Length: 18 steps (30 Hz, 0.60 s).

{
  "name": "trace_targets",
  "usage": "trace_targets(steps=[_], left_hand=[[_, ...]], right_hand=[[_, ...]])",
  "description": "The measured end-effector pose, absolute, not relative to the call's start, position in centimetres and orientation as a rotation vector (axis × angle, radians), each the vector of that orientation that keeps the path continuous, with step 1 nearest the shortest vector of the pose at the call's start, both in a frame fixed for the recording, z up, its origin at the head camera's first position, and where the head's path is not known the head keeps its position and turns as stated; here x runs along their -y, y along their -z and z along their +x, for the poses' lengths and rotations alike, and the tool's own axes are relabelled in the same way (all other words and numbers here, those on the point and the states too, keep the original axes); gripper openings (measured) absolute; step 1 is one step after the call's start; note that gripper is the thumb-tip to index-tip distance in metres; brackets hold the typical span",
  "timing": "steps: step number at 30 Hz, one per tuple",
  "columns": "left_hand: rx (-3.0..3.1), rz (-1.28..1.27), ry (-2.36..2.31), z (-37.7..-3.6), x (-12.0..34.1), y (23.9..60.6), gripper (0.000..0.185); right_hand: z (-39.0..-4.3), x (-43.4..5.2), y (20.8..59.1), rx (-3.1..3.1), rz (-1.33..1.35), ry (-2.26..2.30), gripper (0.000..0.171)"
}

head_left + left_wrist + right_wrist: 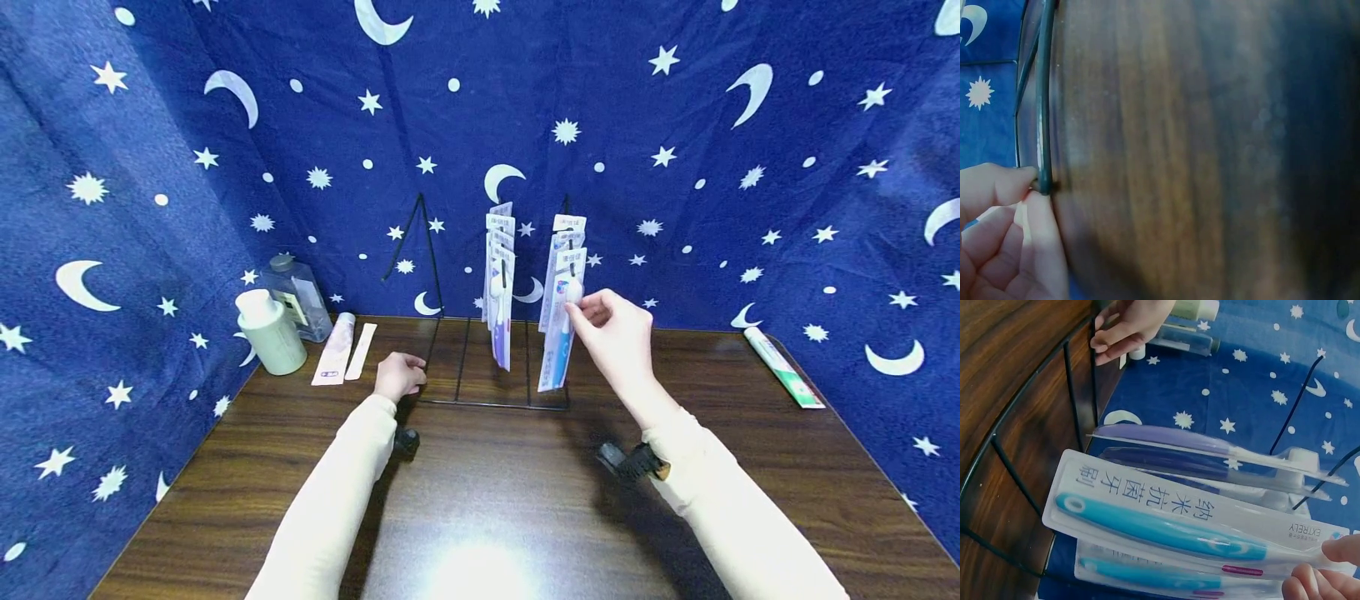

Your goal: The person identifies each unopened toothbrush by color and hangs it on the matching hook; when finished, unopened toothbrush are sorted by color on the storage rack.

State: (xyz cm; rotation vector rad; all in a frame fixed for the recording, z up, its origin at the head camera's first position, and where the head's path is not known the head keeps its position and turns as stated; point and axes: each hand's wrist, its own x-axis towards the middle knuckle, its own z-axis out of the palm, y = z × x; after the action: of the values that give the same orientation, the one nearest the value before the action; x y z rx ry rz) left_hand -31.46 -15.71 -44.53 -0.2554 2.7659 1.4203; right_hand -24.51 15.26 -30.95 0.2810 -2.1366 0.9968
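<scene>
A black wire display rack point(432, 258) stands at the back of the dark wooden table point(487, 500). Carded toothbrush packs hang from two of its hooks: a purple set point(500, 292) in the middle and a blue set point(558, 342) on the right. My right hand point(576, 307) pinches the front blue pack point(1166, 506) near its top by the brush head; its fingertips point(1341, 549) show at the lower right of the wrist view. My left hand point(416, 371) pinches the rack's base wire point(1043, 94) at its left front corner, thumb and fingers point(1035, 212) closed round it. The rack's left hook is bare.
At the back left stand a pale green bottle point(270, 333) and a clear bottle point(296, 296), with a toothpaste tube point(335, 348) and a white strip point(361, 350) lying beside them. A boxed toothpaste point(783, 367) lies at the far right. Blue star-and-moon cloth point(675, 125) walls the table in.
</scene>
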Motion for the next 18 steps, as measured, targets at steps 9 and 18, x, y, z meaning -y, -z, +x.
trace_targets(steps=[9, 18], left_hand=[[-2.748, -0.245, -1.452, -31.4, 15.7, 44.5, 0.029], [-2.759, -0.240, -1.421, -31.3, 15.8, 44.3, 0.029]], right_hand=[[-26.5, -14.9, 30.6, 2.147, 0.249, -0.978, 0.016], [-27.7, -14.8, 30.8, 2.186, 0.221, -0.958, 0.019]])
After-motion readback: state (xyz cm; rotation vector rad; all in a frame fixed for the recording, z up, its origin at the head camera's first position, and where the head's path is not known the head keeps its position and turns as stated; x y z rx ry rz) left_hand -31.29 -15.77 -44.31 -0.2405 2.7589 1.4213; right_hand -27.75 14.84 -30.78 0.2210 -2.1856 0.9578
